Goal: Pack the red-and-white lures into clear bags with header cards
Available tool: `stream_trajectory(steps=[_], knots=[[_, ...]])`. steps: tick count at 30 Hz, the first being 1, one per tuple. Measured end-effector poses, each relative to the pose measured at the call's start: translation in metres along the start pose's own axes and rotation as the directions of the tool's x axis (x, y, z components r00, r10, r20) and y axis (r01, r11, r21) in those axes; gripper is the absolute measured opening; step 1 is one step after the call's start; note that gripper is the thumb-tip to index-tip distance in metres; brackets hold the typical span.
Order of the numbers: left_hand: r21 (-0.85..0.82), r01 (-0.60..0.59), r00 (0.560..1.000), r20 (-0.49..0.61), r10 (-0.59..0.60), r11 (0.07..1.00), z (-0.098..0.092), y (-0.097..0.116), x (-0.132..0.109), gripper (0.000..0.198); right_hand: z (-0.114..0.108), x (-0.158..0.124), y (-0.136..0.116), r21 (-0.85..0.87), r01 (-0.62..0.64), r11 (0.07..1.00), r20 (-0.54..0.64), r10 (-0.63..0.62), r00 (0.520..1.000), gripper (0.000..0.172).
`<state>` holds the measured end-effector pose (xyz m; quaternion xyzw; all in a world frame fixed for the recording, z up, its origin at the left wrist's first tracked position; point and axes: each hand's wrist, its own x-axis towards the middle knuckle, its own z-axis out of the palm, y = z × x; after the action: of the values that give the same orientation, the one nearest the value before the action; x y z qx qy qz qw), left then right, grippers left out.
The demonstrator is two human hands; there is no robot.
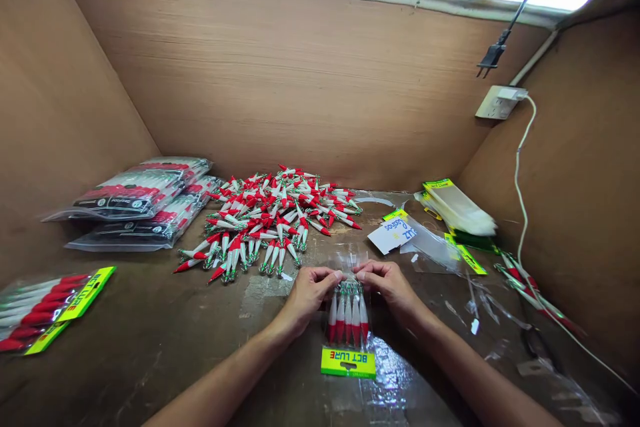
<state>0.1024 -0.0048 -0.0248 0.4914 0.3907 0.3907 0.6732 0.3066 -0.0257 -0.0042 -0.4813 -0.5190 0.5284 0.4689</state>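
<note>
At the far left of the counter point(175, 340), two lure packs point(83, 303) overlap, their yellow headers towards the right. Behind them, clear bags point(140, 197) of red-and-white lures are stacked near the left wall. Right of those bags spreads a loose pile point(280, 213) of lures, pointing every way.

Next comes the left hand point(311, 290), its grip closed, thumb and finger pinching the clear film at the left of the held pack's far end. The held pack point(349, 320) is at the near middle, between the forearms, its long axis running straight away from the person. Its yellow header faces the person, lettering upside down; five lures lie side by side inside, red ends towards the header, green hooks towards the hands. The right hand point(390, 285) mirrors the left, its grip pinched on the film at the right of that same end, the two sets of fingertips near each other.

Beyond it lie a white card point(391, 238), a stack of sleeves point(457, 210), then more lures point(533, 293) under a white cord point(518, 180).
</note>
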Motion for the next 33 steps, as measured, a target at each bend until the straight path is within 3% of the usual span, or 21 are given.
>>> stream_trajectory(steps=[6,10,13,17,21,25,28,33], knots=[[-0.041,0.058,0.998,-0.005,-0.058,0.997,0.001,0.004,-0.001,0.044,0.004,0.001,0.006,0.091,-0.154,0.984,0.034,0.152,0.988,0.032],[-0.065,0.064,0.998,-0.015,-0.066,0.996,-0.002,0.005,0.0,0.043,0.001,-0.001,0.005,0.142,-0.164,0.976,0.078,0.154,0.985,0.039],[-0.078,0.042,0.999,-0.028,-0.044,0.996,-0.003,0.007,0.001,0.043,-0.001,-0.002,0.004,0.091,-0.185,0.979,0.167,0.168,0.972,0.041],[-0.082,0.022,0.999,-0.036,-0.025,0.996,-0.004,0.01,0.001,0.045,0.001,-0.002,0.012,-0.043,-0.18,0.983,0.26,0.185,0.948,0.026],[-0.065,0.012,0.999,-0.037,-0.015,0.998,-0.002,0.01,0.002,0.043,0.008,-0.001,0.023,-0.062,-0.169,0.984,0.166,0.177,0.97,0.01],[-0.047,0.011,0.999,-0.038,-0.012,0.999,-0.002,0.008,0.002,0.043,0.011,-0.001,0.026,-0.088,-0.177,0.98,0.14,0.188,0.972,0.007],[-0.04,0.011,0.999,-0.039,-0.013,0.999,-0.003,0.008,0.002,0.043,0.009,-0.003,0.021,-0.084,-0.185,0.979,0.17,0.197,0.966,0.011],[-0.04,0.017,1.0,-0.024,-0.018,0.999,-0.005,0.008,0.003,0.044,-0.001,-0.005,0.004,-0.069,-0.152,0.986,0.212,0.163,0.963,0.037]])
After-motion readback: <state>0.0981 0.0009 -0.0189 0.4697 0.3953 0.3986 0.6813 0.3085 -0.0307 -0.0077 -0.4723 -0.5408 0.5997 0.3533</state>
